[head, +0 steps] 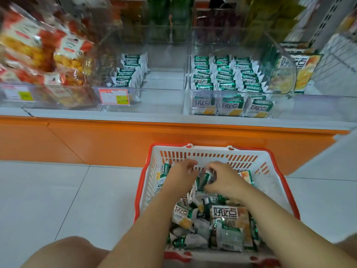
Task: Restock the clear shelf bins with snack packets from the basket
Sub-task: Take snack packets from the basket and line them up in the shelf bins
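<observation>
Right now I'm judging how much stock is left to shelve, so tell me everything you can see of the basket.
The basket is white slotted plastic with a red rim. It stands upright on the pale tiled floor, in front of the orange shelf base. A loose heap of green-and-white snack packets covers its bottom, well below the rim. Both hands reach inside: the right hand pinches a small green packet, and the left hand curls among the packets.

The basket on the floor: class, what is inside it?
Heaped green-and-white snack packets, plus the left hand and the right hand, which pinches one packet. Packets and arms cover the basket's bottom.
</observation>
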